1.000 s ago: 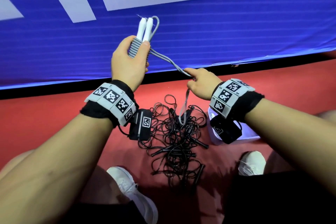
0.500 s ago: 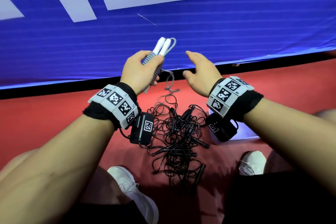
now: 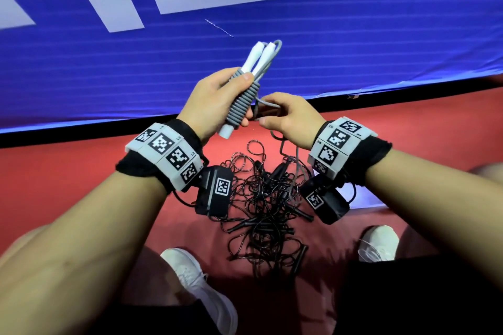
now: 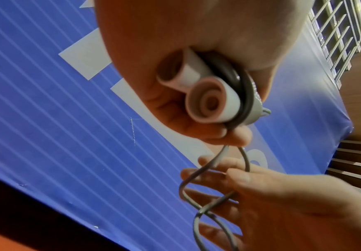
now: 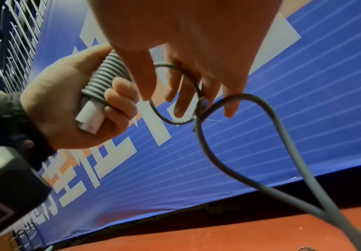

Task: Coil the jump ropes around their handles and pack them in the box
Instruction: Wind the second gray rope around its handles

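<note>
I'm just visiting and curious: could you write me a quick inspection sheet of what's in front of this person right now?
Surface: red floor.
Job's things: grey rope partly coiled round two white handles; its loose tail hangs down. A white box shows behind the right wrist.
Clutter: tangled pile of black ropes on the floor between the feet.
Hands: left hand grips the coiled bundle; right hand has its fingers hooked in a loop of the tail.
Cables: thin black leads by the wrist cameras.
Surroundings: blue banner with white shapes; white shoes; metal railings.
</note>
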`<state>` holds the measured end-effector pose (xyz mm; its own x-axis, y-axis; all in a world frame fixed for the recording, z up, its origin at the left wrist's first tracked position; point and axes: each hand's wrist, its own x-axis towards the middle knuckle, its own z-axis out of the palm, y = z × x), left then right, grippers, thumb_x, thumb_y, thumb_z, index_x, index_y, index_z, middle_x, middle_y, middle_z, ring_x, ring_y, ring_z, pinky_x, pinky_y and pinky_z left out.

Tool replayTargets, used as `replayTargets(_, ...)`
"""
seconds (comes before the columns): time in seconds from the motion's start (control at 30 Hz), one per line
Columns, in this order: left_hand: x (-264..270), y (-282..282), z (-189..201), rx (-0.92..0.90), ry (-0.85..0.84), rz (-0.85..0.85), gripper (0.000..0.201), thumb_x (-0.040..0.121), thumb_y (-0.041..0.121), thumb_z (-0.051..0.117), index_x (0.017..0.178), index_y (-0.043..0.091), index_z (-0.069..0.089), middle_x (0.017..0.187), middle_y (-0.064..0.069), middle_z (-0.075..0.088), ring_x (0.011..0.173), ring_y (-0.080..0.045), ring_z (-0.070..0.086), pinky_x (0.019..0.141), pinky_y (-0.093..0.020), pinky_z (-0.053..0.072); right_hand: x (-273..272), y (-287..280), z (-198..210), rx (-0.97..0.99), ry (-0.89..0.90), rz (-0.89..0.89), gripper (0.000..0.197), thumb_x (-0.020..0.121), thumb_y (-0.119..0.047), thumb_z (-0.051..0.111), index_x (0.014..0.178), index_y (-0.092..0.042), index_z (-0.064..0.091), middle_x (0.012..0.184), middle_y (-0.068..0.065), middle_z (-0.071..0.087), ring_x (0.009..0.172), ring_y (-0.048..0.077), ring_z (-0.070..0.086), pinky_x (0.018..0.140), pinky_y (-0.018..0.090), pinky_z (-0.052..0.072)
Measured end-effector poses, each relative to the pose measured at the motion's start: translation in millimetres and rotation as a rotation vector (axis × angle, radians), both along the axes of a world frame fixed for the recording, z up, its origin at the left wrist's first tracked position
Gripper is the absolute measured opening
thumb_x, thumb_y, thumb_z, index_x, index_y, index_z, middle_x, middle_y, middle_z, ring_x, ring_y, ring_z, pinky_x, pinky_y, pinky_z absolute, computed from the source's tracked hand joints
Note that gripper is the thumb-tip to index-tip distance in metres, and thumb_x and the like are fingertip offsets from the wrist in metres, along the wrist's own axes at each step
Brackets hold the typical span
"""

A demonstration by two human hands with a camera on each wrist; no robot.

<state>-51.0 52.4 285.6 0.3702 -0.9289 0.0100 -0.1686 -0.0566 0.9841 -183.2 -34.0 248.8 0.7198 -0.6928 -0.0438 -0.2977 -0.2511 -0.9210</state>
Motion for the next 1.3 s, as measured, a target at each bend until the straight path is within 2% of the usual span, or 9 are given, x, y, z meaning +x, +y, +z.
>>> replayTargets(0.07, 1, 1, 1, 0.004, 0.007, -0.015, 0.018, 0.1, 0.025, 0.051, 0.089, 0.018, 0.065, 0.068, -0.002, 0.061, 0.055, -0.018, 0.06, 0.05, -0.028, 0.052, 0, 1, 3, 0.054, -0.065, 0.035, 0.032, 0.079, -0.002, 0.068, 0.109, -0.011, 0.06, 0.093, 0.003, 0.063, 0.085, 0.017, 0.057, 0.082, 0.033, 0.047)
replayTargets(0.17, 0, 1, 1, 0.006, -0.012, -0.03, 0.018, 0.099, 0.025, 0.052, 0.089, 0.017, 0.064, 0.065, 0.002, 0.063, 0.054, -0.016, 0.061, 0.048, -0.026, 0.051, -1, 2, 5, 0.027, -0.059, 0.092, 0.005, 0.085, -0.006, 0.064, 0.082, -0.009, 0.063, 0.07, 0.004, 0.061, 0.071, 0.021, 0.058, 0.073, 0.036, 0.048)
replayTargets(0.3, 3, 1, -1, 0.001, -0.061, 0.069, 0.009, 0.098, 0.026, 0.055, 0.098, 0.02, 0.062, 0.063, 0.006, 0.063, 0.054, -0.014, 0.062, 0.051, -0.028, 0.054, -3, 0, 3, -0.034, 0.023, 0.043, 0.022, 0.093, -0.02, 0.053, 0.072, -0.013, 0.054, 0.053, 0.002, 0.051, 0.052, 0.022, 0.048, 0.06, 0.038, 0.044)
replayTargets(0.47, 9, -2, -10, -0.011, -0.153, 0.163, 0.027, 0.094, 0.028, 0.061, 0.121, 0.028, 0.056, 0.079, 0.0, 0.065, 0.058, -0.019, 0.062, 0.056, -0.033, 0.057, -5, -1, 6, -0.112, 0.146, 0.068, 0.032, 0.098, -0.028, 0.042, 0.068, -0.02, 0.051, 0.058, -0.006, 0.043, 0.052, 0.011, 0.039, 0.062, 0.029, 0.037)
replayTargets(0.6, 16, -4, -17, -0.003, -0.312, 0.194, 0.009, 0.094, 0.028, 0.061, 0.101, 0.027, 0.065, 0.068, 0.006, 0.059, 0.055, -0.014, 0.058, 0.056, -0.035, 0.057, -9, -1, 12, -0.196, 0.24, 0.083, 0.037, 0.099, -0.031, 0.039, 0.065, -0.021, 0.051, 0.058, -0.002, 0.045, 0.051, 0.013, 0.04, 0.058, 0.028, 0.035)
replayTargets(0.7, 22, -5, -27, 0.051, -0.477, 0.207, 0.017, 0.087, 0.043, 0.059, 0.092, 0.027, 0.064, 0.063, 0.008, 0.056, 0.055, -0.018, 0.057, 0.062, -0.045, 0.057, -8, 3, 18, -0.342, 0.316, 0.121, 0.031, 0.099, -0.029, 0.039, 0.077, -0.017, 0.057, 0.06, -0.004, 0.047, 0.057, 0.012, 0.044, 0.058, 0.028, 0.034)
replayTargets(0.87, 27, -6, -40, 0.132, -0.717, 0.211, 0.02, 0.088, 0.05, 0.057, 0.099, 0.034, 0.061, 0.07, 0.008, 0.056, 0.069, -0.021, 0.055, 0.062, -0.034, 0.044, -9, 8, 23, -0.617, 0.519, 0.179, 0.025, 0.099, -0.031, 0.036, 0.082, -0.018, 0.049, 0.072, 0.0, 0.048, 0.075, 0.024, 0.048, 0.066, 0.029, 0.033)
replayTargets(1.0, 25, -7, -42, 0.248, -0.863, 0.176, 0.032, 0.091, 0.053, 0.053, 0.118, 0.035, 0.055, 0.089, 0.007, 0.062, 0.085, -0.024, 0.055, 0.073, -0.036, 0.045, -19, -3, 31, -0.698, 0.602, 0.165, 0.023, 0.098, -0.034, 0.039, 0.08, -0.021, 0.046, 0.077, 0.002, 0.049, 0.078, 0.027, 0.048, 0.067, 0.03, 0.034)
replayTargets(1.3, 16, -6, -39, 0.4, -0.945, 0.089, 0.037, 0.095, 0.05, 0.048, 0.126, 0.03, 0.045, 0.092, 0.0, 0.06, 0.083, -0.025, 0.053, 0.071, -0.034, 0.04, -23, -5, 38, -0.814, 0.609, 0.125, 0.026, 0.097, -0.04, 0.039, 0.08, -0.023, 0.049, 0.079, 0.002, 0.054, 0.084, 0.029, 0.054, 0.066, 0.032, 0.036)
